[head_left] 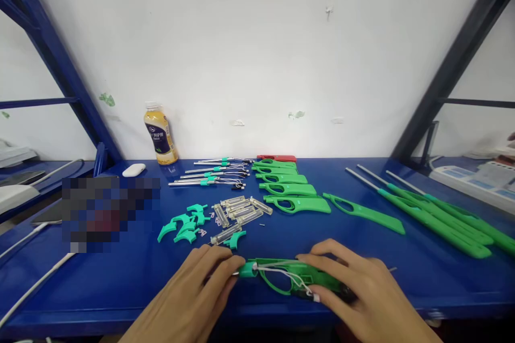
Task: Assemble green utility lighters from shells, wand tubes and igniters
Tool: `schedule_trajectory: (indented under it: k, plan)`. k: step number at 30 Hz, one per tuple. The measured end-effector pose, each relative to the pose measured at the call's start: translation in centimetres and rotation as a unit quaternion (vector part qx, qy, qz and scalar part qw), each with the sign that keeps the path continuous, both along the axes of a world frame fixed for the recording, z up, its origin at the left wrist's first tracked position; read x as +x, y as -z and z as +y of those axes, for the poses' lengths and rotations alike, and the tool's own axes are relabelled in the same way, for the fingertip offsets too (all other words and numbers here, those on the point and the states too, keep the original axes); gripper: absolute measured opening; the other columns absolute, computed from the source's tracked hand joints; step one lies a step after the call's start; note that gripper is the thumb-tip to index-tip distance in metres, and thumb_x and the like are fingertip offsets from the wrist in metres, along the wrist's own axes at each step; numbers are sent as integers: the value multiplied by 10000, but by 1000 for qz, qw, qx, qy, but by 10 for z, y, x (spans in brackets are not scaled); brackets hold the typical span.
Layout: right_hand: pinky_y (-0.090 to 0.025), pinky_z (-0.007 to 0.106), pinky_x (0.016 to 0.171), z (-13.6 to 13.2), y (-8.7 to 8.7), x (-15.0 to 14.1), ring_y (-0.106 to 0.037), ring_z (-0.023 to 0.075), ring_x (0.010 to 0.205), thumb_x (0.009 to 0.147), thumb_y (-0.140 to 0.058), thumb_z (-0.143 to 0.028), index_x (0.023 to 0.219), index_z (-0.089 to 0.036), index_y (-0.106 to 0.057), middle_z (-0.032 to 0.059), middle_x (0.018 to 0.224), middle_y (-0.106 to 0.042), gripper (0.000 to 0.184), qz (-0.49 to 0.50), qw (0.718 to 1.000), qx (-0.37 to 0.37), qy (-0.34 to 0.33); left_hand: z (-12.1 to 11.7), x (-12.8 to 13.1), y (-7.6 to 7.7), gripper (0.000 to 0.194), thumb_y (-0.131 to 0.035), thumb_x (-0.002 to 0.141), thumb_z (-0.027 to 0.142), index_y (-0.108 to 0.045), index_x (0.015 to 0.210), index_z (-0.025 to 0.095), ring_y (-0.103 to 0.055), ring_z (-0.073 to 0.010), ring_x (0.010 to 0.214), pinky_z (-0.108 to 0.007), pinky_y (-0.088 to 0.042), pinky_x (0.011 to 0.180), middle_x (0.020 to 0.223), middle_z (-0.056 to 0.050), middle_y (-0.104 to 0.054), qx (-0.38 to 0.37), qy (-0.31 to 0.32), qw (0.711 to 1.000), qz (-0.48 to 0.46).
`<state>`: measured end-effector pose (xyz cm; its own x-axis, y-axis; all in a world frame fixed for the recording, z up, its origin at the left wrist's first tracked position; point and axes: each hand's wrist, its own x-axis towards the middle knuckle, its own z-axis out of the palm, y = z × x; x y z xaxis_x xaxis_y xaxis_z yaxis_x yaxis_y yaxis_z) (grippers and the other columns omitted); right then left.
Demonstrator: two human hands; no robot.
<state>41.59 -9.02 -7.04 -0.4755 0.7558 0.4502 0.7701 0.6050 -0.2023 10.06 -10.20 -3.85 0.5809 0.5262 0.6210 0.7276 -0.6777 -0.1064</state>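
Note:
Near the table's front edge lies an open green lighter shell (322,277), its hollow side facing up. A teal collar (248,269) on a metal lighter tube sits at the shell's left end. My left hand (201,286) has its fingers closed around the tube just left of the collar. White wires (293,274) run from the collar to a black igniter (304,294) with a white tip. My right hand (358,289) pinches the shell's right part and the igniter's tip; its palm hides the handle end. A teal trigger (236,239) lies just beyond the shell.
Clear fuel tanks (241,211) and teal triggers (189,225) are piled mid-table. Behind them lie wired metal tubes (201,183), green shells (298,204) and a red shell (277,158). Long green lighters (434,220) are at right; a bottle (161,136) and earbud case (134,170) are at left.

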Motion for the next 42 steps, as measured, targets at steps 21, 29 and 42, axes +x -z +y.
schedule_trajectory:
  k: [21,29,42]
  plan:
    - [-601,250,650,-1,3,3,-778,133,774,1079,-577,-442,1324,-426,-688,-16,1212,-751,269,10,1000,-28,8,7,1,27,206,-500,1106,188,-657,1199,281,-735,-107,1063,-169,-607,924,1193,-10,-695,-150,27,978,-139]
    - [-596,255,634,-2,2,3,-774,115,738,1081,-582,-440,1304,-442,-680,-45,1180,-742,243,21,1000,-18,-1,6,-9,31,502,-389,1113,140,-528,1525,390,-694,-162,1184,-269,-626,946,1346,-57,-625,-198,7,979,-53]
    - [-595,273,673,-3,6,5,-783,112,795,1085,-576,-491,1324,-472,-656,-61,1210,-731,253,19,1000,-21,12,8,-9,35,573,-389,1066,81,-556,1515,396,-710,-147,1132,-227,-607,882,1336,-46,-654,-154,9,985,-74]
